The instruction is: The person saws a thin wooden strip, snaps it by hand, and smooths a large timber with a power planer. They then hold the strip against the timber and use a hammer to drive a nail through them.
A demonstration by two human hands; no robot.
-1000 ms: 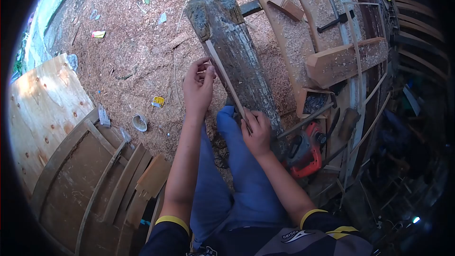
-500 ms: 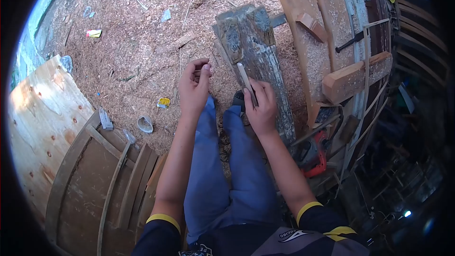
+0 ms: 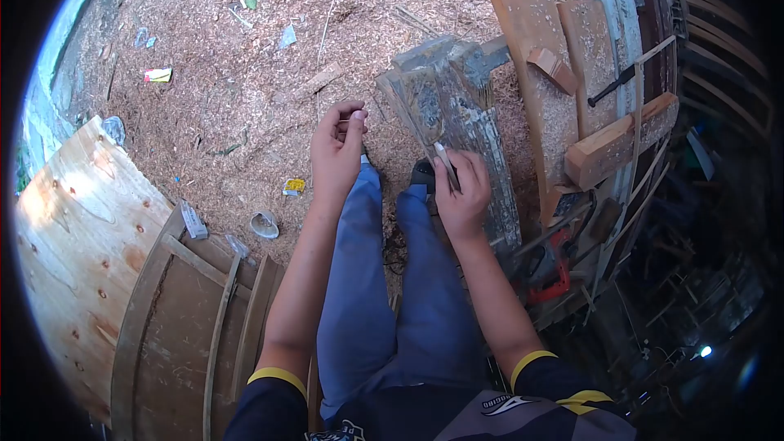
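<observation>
My right hand [image 3: 464,193] is closed round a thin light-tipped stick or tool [image 3: 446,158], whose tip points away from me over the near part of a weathered wooden block [image 3: 457,98]. To the left, my left hand [image 3: 340,139] is raised above the ground with its fingers curled and thumb against them. Something thin and small shows at its fingertips, too small to name. Both my legs stretch out below the hands, between them and my body.
Planks [image 3: 531,49] with small wood blocks, a dark hammer-like tool [image 3: 611,86] and a red-handled tool [image 3: 554,269] lie at the right. Plywood [image 3: 82,229] and a framed panel [image 3: 175,335] are at the left. Shavings, wrappers and a cup [image 3: 264,224] lie on the ground.
The view has shifted, so the ground objects appear lower and mostly farther right. My right hand has moved slightly right and down with the stick, which now shows shorter. My left hand looks much the same.
</observation>
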